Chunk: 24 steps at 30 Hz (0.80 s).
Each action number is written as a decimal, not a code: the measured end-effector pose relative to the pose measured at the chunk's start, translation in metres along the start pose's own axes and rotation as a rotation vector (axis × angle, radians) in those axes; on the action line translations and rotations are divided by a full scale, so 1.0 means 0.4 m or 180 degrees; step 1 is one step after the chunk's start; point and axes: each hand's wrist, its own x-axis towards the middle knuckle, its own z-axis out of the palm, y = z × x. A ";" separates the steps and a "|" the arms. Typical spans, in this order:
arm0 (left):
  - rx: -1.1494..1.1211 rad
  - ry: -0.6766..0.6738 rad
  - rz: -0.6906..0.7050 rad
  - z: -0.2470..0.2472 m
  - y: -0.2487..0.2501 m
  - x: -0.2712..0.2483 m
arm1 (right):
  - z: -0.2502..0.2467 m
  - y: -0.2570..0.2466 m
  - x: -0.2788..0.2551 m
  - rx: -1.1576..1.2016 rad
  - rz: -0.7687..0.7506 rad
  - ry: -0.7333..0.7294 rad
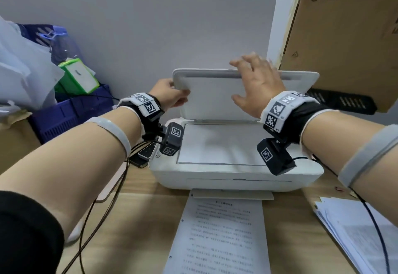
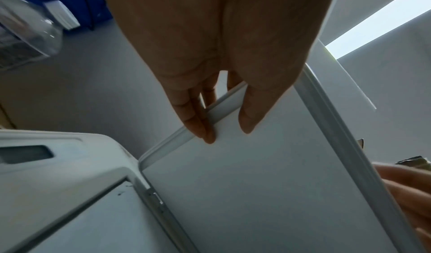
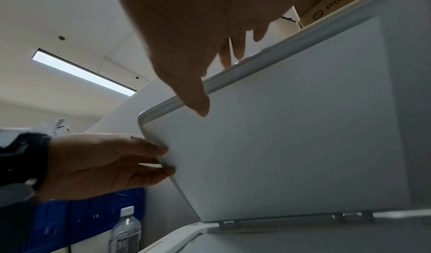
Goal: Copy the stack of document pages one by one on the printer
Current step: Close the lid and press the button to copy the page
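Printer (image 1: 234,177) lid (image 1: 215,99) up, one sheet (image 1: 217,144) on the glass below both hands. Left hand (image 1: 172,96) pinches the lid's left edge; right hand (image 1: 256,84) spread wide, fingers over its top rim. Best lowered evenly, slowly, so the sheet keeps square. One printed copy (image 1: 219,235) in the tray nearer than the hands; one stack of pages (image 1: 353,226) on the tabletop (image 1: 133,220), right.

Left fingers (image 1: 172,84) behind lid (image 1: 211,99)
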 end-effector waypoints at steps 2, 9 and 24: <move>0.0072 -0.0182 -0.0033 -0.011 -0.010 -0.051 | 0.003 -0.014 -0.015 0.0045 0.0047 -0.0320; 0.1648 -0.0365 -0.0291 -0.052 -0.079 -0.188 | 0.033 -0.050 -0.153 0.0203 0.0068 -0.1223; 0.0795 -0.0332 -0.1591 -0.067 -0.173 -0.304 | 0.121 -0.070 -0.266 0.0766 0.0058 -0.1848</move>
